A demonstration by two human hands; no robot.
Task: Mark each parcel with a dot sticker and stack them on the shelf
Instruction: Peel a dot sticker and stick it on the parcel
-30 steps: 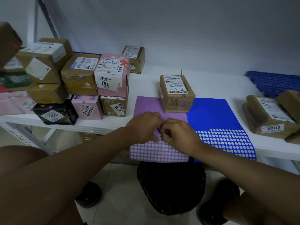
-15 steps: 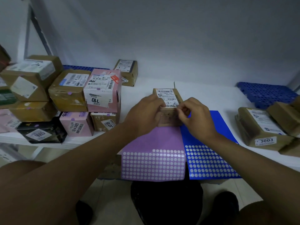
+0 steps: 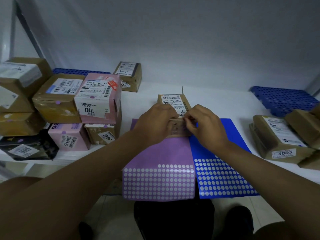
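White shelf (image 3: 216, 103): both hands moved off purple sheet (image 3: 159, 153) to parcel (image 3: 173, 101); L hand (image 3: 154, 122) grips it, R hand (image 3: 204, 125) pinched at its front edge, dot prob going on.

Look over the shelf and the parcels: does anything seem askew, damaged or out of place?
Two things stand out. The purple sticker sheet and blue sticker sheet overhang the front edge of the shelf, so they could slip off. In the stack at left, the pink parcel sits tilted on the boxes beneath it.
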